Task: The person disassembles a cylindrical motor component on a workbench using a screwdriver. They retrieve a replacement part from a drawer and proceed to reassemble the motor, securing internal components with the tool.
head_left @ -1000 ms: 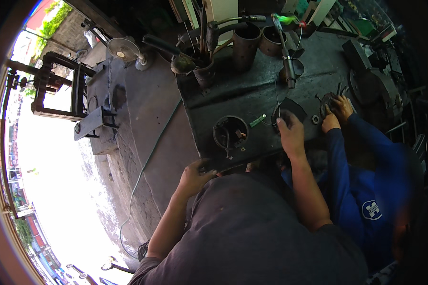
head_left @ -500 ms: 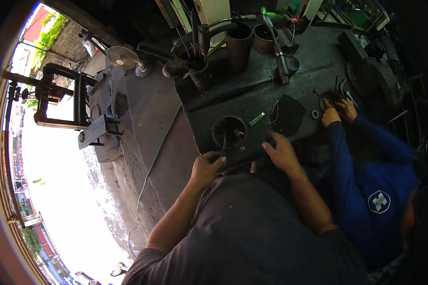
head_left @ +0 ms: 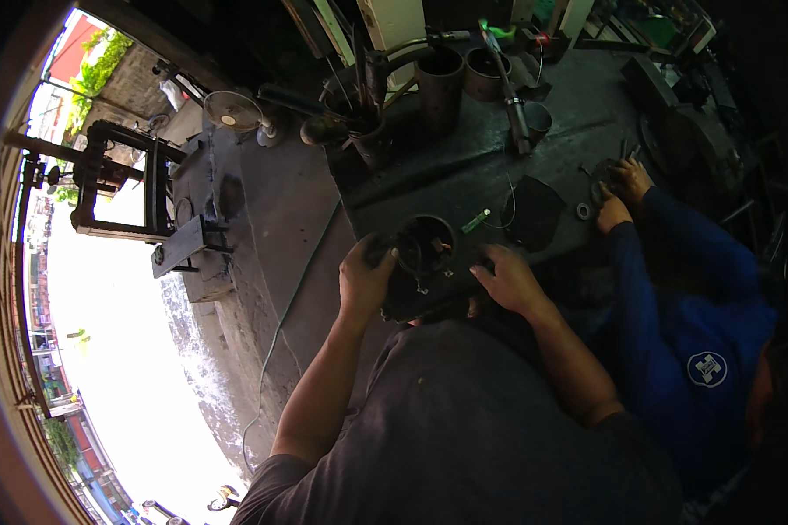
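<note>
My left hand (head_left: 363, 278) is closed at the left side of a dark round pot (head_left: 453, 238) on the bench. Something dark lies in its grip, but shadow hides its shape. Small light-coloured bits (head_left: 439, 248) show inside the pot, and another small pale piece (head_left: 422, 285) hangs or lies by its near rim. To the right of the pot is my right hand (head_left: 511, 282), its thumb and bent fingers apart with nothing visible between them. A green-and-clear tube, like a lighter (head_left: 475, 220), lies on the bench beyond it.
A co-worker in a blue sleeve (head_left: 635, 280) handles a dark round part at the right, near a metal ring (head_left: 583, 211). Farther back stand a can of tools (head_left: 372, 147), a dark cylinder (head_left: 440, 96) and a torch-like rod (head_left: 518, 122). A fan (head_left: 234, 111) stands at the left.
My left hand has moved up and left, to the side of the pot. My right hand has shifted slightly left and down. The view has tilted a little.
</note>
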A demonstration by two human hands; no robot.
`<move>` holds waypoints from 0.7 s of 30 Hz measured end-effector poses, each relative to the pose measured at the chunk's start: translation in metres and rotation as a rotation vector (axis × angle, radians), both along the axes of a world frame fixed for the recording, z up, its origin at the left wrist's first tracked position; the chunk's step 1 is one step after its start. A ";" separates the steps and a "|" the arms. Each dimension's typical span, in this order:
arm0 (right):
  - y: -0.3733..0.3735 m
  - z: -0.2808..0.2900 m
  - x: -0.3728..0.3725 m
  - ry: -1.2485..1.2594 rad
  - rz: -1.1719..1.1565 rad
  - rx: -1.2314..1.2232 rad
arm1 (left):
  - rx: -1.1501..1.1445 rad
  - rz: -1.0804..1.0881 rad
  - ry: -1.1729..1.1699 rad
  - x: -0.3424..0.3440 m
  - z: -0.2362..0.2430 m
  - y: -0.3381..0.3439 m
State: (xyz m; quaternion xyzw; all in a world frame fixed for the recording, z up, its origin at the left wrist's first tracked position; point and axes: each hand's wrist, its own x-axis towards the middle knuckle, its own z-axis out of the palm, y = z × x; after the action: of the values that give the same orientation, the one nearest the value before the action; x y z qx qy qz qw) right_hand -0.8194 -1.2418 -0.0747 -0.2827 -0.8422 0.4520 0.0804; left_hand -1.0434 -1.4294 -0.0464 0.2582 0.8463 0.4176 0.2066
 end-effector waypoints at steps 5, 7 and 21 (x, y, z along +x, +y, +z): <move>0.001 -0.002 0.000 -0.011 0.009 -0.041 | -0.024 -0.003 0.066 -0.006 -0.006 0.014; 0.001 -0.003 0.003 0.013 0.008 -0.027 | -0.053 0.025 -0.013 -0.010 -0.010 0.017; 0.002 -0.008 0.021 -0.017 -0.053 -0.046 | 0.048 -0.049 -0.224 -0.026 -0.026 0.007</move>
State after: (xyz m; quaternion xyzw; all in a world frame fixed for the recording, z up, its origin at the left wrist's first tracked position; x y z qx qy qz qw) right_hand -0.7988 -1.2394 -0.0828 -0.3106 -0.8244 0.4666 0.0786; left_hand -1.0695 -1.4221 -0.0721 0.2355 0.8012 0.4586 0.3040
